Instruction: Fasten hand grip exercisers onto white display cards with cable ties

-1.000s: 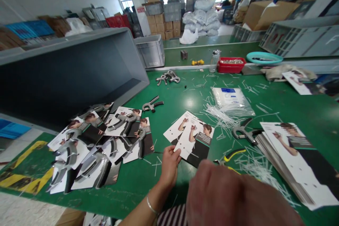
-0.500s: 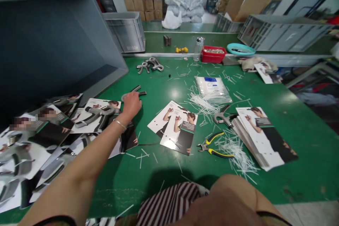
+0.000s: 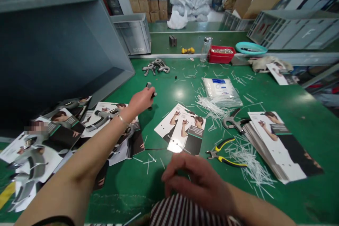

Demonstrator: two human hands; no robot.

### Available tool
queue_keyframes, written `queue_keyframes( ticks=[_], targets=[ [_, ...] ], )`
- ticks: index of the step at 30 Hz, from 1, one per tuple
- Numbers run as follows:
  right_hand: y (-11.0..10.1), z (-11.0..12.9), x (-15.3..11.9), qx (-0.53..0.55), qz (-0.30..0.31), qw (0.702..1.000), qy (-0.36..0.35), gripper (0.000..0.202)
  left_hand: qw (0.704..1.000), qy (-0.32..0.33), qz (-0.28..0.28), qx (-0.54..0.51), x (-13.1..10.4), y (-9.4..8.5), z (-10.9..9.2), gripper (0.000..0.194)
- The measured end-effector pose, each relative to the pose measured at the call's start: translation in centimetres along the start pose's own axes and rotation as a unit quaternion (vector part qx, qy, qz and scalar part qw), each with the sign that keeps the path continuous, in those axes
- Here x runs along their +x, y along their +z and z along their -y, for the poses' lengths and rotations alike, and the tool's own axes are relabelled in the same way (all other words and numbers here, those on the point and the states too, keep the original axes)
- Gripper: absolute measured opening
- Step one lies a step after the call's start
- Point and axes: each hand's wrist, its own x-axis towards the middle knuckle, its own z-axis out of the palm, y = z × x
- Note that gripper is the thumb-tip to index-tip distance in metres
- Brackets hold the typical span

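Note:
My left hand is closed around a hand grip strengthener, whose grey and black handle ends stick out past the fingers; the rest is hidden. Low in front of me, my right hand hovers with loosely bent fingers, a gap between thumb and index, and nothing visible in it. Just beyond it lie two overlapping printed cards. To their right are yellow-black cutting pliers, another grip strengthener and a stack of cards. White cable ties lie in a loose pile beside the pliers.
At left, a large grey crate lies tipped beside several cards with grip strengtheners. More grip strengtheners lie farther back. A bag of cable ties, red tray, clear bottle and turquoise dish stand beyond.
My left hand has lifted the grip strengthener and moved right with it. My right hand has risen from my lap to near the two cards. The view has shifted slightly.

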Motion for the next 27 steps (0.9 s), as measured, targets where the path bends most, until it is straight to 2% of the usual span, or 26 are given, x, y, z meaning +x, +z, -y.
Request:
queue_keyframes(
  ticks=[1,3,5,8,11,13,15,17,20,22,23,25,27],
  targets=[
    [-0.5,-0.9,0.4,0.02,-0.016,1.0,0.013,0.023,0.996,0.021,-0.065,-0.055,-1.7,-0.7,-1.4,0.02],
    [-1.8,-2.8,1.0,0.088,-0.067,0.993,0.043,0.028,0.988,0.029,-0.122,-0.089,-5.8,-1.0,-4.8,0.021],
    [-3.1,-4.4,1.5,0.169,-0.105,0.979,0.05,0.037,0.959,0.065,-0.181,-0.208,-10.1,0.2,-8.3,0.019],
    [-4.8,-5.3,1.8,0.245,-0.121,0.961,0.027,0.036,0.937,0.121,-0.151,-0.291,-14.4,3.7,-12.4,0.016],
    [-5.5,-5.3,1.8,0.287,-0.15,0.946,0.005,0.03,0.918,0.16,-0.192,-0.307,-15.4,7.0,-14.8,0.019],
    [-5.7,-5.4,1.5,0.293,-0.181,0.939,-0.002,0.025,0.9,0.196,-0.231,-0.313,-15.3,8.4,-15.8,0.02],
    [-5.8,-5.8,1.0,0.275,-0.206,0.939,-0.001,0.025,0.895,0.211,-0.24,-0.312,-15.3,8.9,-16.9,0.018],
    [-6.4,-6.0,0.4,0.24,-0.229,0.943,-0.003,0.03,0.911,0.188,-0.2,-0.308,-15.6,8.4,-17.8,0.017],
    [-8.6,-5.5,-0.8,0.155,-0.285,0.946,-0.014,0.032,0.922,0.202,-0.082,-0.32,-15.2,6.6,-17.7,0.03],
    [-10.9,-4.8,-2.0,0.063,-0.316,0.947,-0.006,0.034,0.921,0.243,-0.02,-0.303,-13.7,5.7,-16.0,0.038],
    [-12.1,-4.4,-2.6,0.01,-0.324,0.946,0.003,0.035,0.927,0.258,-0.009,-0.273,-12.6,5.6,-14.8,0.04],
    [-14.1,-3.9,-3.6,-0.083,-0.324,0.942,0.027,0.037,0.941,0.291,0.027,-0.171,-10.2,6.4,-12.0,0.038],
    [-15.5,-3.7,-3.8,-0.155,-0.313,0.936,0.051,0.038,0.944,0.308,0.075,-0.09,-8.3,8.1,-9.7,0.037]
  ],
)
